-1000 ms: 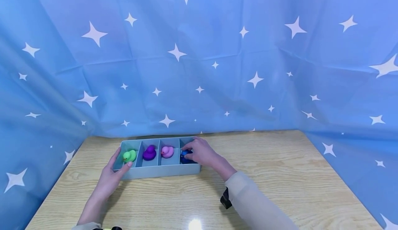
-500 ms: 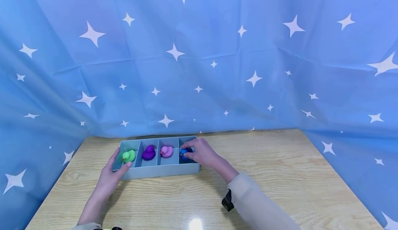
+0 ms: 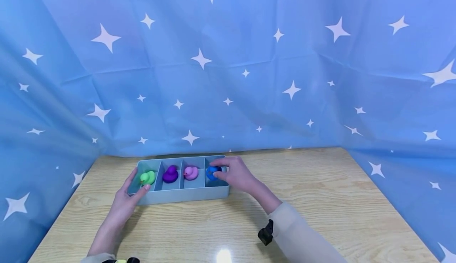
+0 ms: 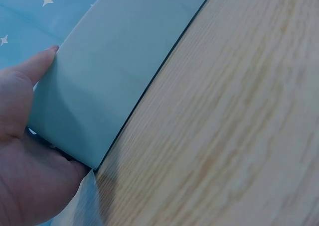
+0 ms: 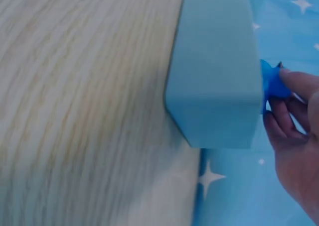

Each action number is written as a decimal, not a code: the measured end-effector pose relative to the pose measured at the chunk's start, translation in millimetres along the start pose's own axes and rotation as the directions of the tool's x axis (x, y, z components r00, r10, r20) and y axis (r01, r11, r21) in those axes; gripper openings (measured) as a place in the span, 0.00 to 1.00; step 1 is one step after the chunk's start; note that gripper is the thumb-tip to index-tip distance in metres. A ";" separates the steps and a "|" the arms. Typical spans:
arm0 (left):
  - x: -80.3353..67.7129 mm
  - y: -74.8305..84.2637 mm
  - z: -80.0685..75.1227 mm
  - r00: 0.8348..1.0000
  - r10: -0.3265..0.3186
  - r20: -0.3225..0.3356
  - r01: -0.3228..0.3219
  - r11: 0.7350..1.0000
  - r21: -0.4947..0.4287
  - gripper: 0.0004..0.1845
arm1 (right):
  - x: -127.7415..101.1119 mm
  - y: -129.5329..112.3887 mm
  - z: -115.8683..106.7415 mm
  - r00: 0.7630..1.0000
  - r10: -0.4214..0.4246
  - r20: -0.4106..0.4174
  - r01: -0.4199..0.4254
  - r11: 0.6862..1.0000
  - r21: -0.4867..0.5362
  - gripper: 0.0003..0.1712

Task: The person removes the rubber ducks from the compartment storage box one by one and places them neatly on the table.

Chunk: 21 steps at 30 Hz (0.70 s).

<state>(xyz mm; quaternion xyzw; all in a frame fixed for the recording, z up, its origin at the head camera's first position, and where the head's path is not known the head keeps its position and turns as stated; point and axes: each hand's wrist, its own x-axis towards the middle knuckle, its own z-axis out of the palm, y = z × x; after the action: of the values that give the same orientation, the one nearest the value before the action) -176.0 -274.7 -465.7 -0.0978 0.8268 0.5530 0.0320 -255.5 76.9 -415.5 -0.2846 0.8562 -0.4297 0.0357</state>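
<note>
A pale blue tray [image 3: 181, 195] with four compartments stands on the wooden table. From left to right it holds a green duck [image 3: 147, 177], a purple duck [image 3: 170, 174], a pink duck [image 3: 190, 172] and a blue duck [image 3: 213, 172]. My right hand [image 3: 236, 174] pinches the blue duck in the rightmost compartment; in the right wrist view the blue duck [image 5: 272, 84] shows just above the tray [image 5: 217, 71] wall between the fingertips. My left hand [image 3: 126, 201] grips the tray's left end, thumb on the front wall. In the left wrist view my left hand [image 4: 25, 136] wraps the tray [image 4: 109, 71] corner.
The wooden table [image 3: 320, 207] stretches wide to the right and front of the tray. A blue star-patterned cloth [image 3: 228, 65] hangs behind and along both sides of the table.
My right hand has lifted the blue duck slightly and drawn back to the right. The left hand and the tray have stayed still.
</note>
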 end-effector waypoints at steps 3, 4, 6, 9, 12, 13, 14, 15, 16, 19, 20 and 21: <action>0.6 -0.3 1.5 1.000 0.003 0.002 -0.003 1.000 0.000 0.49 | -6.4 -3.1 -8.0 1.000 0.002 -0.026 -0.001 1.000 0.027 0.17; 0.7 -0.5 2.0 1.000 0.005 0.003 -0.005 1.000 -0.002 0.49 | -8.6 -3.6 -11.0 0.999 -0.002 -0.036 0.003 1.000 0.027 0.17; 1.0 -0.7 2.6 1.000 0.007 0.005 -0.007 1.000 -0.006 0.49 | -13.3 -4.1 -17.8 0.998 -0.012 -0.055 0.013 1.000 0.016 0.17; 1.5 -0.8 2.9 1.000 0.009 0.008 -0.008 1.000 -0.011 0.49 | -22.0 -3.8 -28.4 0.996 -0.021 -0.082 0.021 1.000 0.003 0.18; 1.4 -1.4 2.1 1.000 0.013 0.008 -0.013 1.000 -0.019 0.50 | -31.1 -2.5 -37.5 0.995 -0.022 -0.099 0.023 1.000 0.012 0.18; 1.3 -1.8 1.6 1.000 0.017 0.006 -0.017 1.000 -0.021 0.50 | -34.0 -1.9 -39.8 0.994 -0.022 -0.105 0.024 1.000 0.015 0.18; 1.1 -2.2 1.1 1.000 0.019 0.006 -0.019 1.000 -0.024 0.50 | -36.7 -0.9 -41.8 0.993 -0.027 -0.111 0.028 1.000 0.013 0.18; 0.9 -2.5 0.6 1.000 0.020 0.006 -0.020 0.999 -0.027 0.50 | -39.2 0.1 -43.6 0.993 -0.032 -0.117 0.033 0.999 0.007 0.17; 0.8 -2.7 0.2 1.000 0.021 0.008 -0.021 0.999 -0.028 0.50 | -41.4 1.4 -45.0 0.992 -0.034 -0.121 0.034 0.999 0.001 0.17; 0.3 -2.7 -0.3 1.000 0.025 0.010 -0.025 0.999 -0.027 0.50 | -47.3 6.6 -47.7 0.991 -0.036 -0.131 0.034 0.999 -0.024 0.16; 0.5 -2.5 -0.3 1.000 0.023 0.012 -0.022 0.999 -0.029 0.50 | -49.0 8.4 -48.2 0.991 -0.035 -0.133 0.031 0.999 -0.030 0.16; 0.4 -2.4 -0.1 1.000 0.028 0.010 -0.028 0.999 -0.028 0.50 | -50.6 10.3 -48.7 0.991 -0.026 -0.133 0.022 0.999 -0.030 0.16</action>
<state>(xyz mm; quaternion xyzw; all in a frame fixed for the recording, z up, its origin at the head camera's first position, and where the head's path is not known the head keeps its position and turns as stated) -175.9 -275.7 -467.9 -0.0837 0.8201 0.5655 0.0273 -232.8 142.8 -401.9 -0.2660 0.8592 -0.4359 -0.0311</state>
